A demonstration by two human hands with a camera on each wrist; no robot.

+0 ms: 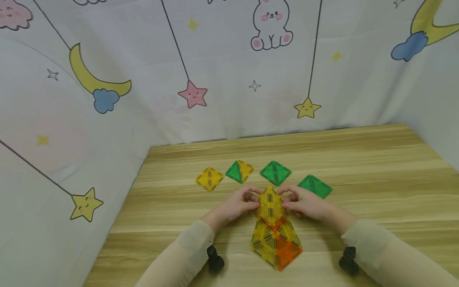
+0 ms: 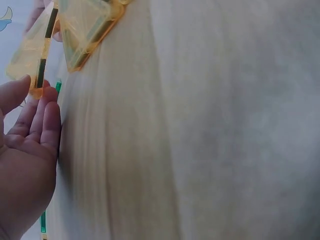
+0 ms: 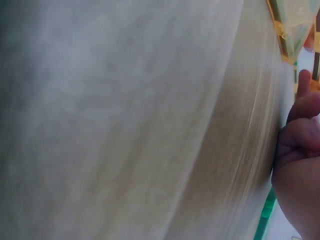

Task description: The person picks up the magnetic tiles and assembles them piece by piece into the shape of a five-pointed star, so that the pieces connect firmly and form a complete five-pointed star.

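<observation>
Yellow diamond (image 1: 271, 205) points upward, long axis steep (left hand (image 1: 240, 202), right hand (image 1: 305, 202) pinching sides).

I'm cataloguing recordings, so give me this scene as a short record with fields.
Left hand: holds one side of the yellow diamond
Right hand: holds its opposite side
Build: yellow and orange tiles, below the yellow diamond in the head view
Farther back: yellow pair, green-and-yellow pair, two green pairs
Surface: wood-grain table

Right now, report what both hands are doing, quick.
Left hand: closed, pinching the yellow diamond-shaped piece at its left corner.
Right hand: closed, holding the same piece at its right corner.
</observation>
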